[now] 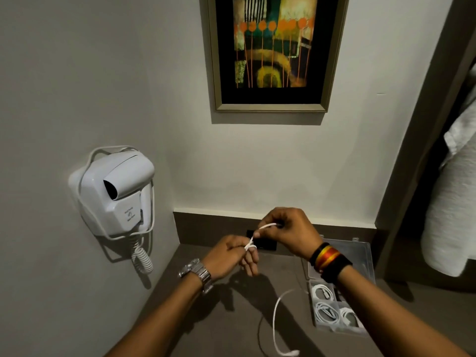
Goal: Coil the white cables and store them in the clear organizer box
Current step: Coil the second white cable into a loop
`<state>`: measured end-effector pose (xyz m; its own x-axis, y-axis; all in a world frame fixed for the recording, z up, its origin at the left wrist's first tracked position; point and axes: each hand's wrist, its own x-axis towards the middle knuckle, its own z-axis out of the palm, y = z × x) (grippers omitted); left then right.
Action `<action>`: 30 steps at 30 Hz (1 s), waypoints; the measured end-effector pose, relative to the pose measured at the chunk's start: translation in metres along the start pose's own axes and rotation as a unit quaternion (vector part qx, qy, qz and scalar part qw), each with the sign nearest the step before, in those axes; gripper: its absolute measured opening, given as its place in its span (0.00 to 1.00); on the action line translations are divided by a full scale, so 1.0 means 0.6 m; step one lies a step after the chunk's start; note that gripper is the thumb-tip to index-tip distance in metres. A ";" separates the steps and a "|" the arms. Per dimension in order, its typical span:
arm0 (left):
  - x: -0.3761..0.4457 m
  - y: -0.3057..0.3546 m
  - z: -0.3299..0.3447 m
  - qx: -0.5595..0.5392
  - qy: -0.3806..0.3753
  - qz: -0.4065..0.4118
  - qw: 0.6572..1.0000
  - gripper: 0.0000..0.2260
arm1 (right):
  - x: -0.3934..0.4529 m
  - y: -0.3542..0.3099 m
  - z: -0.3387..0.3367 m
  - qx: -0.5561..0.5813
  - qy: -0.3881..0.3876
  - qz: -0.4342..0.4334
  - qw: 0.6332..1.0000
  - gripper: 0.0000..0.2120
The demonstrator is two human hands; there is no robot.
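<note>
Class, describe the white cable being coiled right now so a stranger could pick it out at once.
Start at the framed painting and drop to the grey counter below. Both hands meet there: the left hand has the cable looped around its fingers. Unlike the coils in the clear organizer box, its tail dangles loose.

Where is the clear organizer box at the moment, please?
In the head view, the organizer box sits open on the counter at lower right, partly under the right hand's forearm, with coiled cables inside.

White cable (pixel 275 320) dangling, 3 coiled cables (pixel 325 311) in open clear organizer box (pixel 365 256)
</note>
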<state>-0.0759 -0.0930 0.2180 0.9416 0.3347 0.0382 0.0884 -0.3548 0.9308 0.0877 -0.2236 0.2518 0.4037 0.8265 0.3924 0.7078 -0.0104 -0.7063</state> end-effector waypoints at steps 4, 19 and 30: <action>0.005 0.028 -0.005 -0.278 0.036 0.005 0.960 0.17 | 0.001 0.022 0.014 0.110 0.024 0.057 0.992 0.05; -0.005 0.013 -0.005 -0.001 0.023 -0.007 1.000 0.13 | -0.006 0.003 0.003 -0.034 -0.024 -0.021 0.999 0.06; 0.040 0.027 -0.031 -0.482 0.161 0.026 0.861 0.23 | -0.084 0.046 0.100 -0.005 -0.118 0.083 0.990 0.14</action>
<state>-0.0580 -0.0744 0.2410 0.7833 0.6202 0.0423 -0.4075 0.4608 0.7884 0.0520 -0.2318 0.1771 0.3689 0.9213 0.1231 0.6497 -0.1609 -0.7430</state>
